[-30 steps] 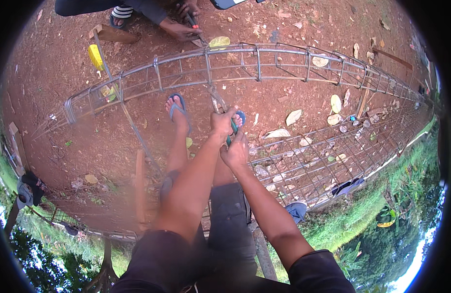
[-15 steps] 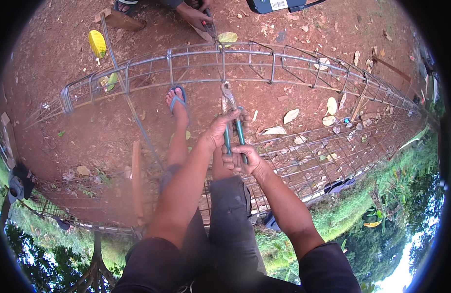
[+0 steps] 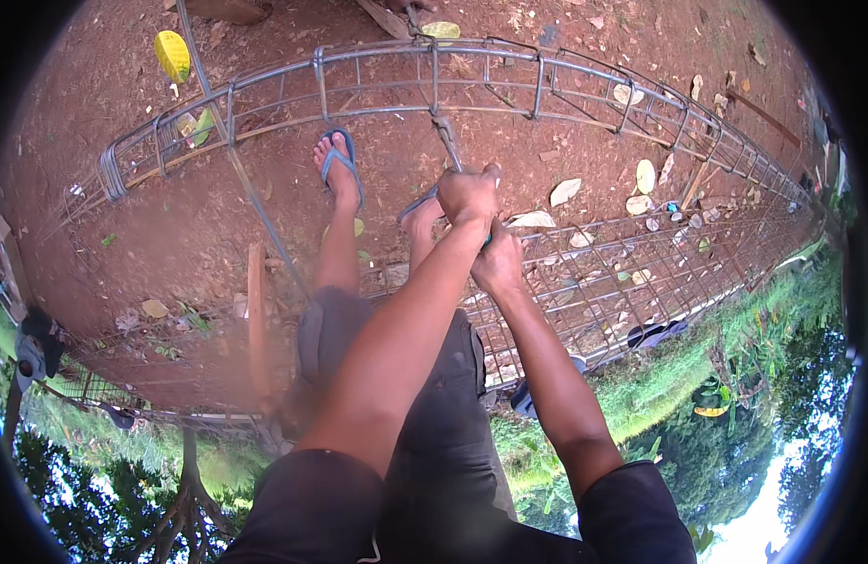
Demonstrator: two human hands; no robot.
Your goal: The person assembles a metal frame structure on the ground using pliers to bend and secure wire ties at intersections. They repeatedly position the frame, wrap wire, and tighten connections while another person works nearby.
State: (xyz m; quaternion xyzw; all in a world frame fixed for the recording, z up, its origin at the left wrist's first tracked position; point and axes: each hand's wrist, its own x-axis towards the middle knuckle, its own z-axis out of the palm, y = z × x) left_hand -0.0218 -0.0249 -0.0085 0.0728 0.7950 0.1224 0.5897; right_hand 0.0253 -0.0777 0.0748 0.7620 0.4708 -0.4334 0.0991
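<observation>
The green-handled pliers (image 3: pixel 450 146) are held in 2 grips: the tool is passed under the left grip (image 3: pixel 469 195), and a sliver of green handle is exposed beside the right grip (image 3: pixel 499 258), nearer the body. The metal head is extended beyond the left grip and is placed at, or just beside, the lower bar of the curved steel cage (image 3: pixel 435 80); whether the bar is bitten cannot be told.

The left grip is closed around the tool, with its back turned upward. The right grip is closed too, its fingers curled at the handle end. How far the handles are spread is hidden by the grips. The left forearm (image 3: pixel 408 318) is stretched up and rightward past the left knee (image 3: pixel 338 315); the right forearm (image 3: pixel 547 348) is angled up and leftward, so the 2 grips are brought close together.

Counted are 1 pair of pliers, 1 curved cage, 1 steel grid (image 3: pixel 589 282) to the right, 1 slanting rod (image 3: pixel 265 214) crossing the cage's left part, 1 wooden stake (image 3: pixel 255 305), 1 bright yellow leaf (image 3: pixel 173 56) and 2 sandaled feet (image 3: pixel 338 177), the right one partly covered.
</observation>
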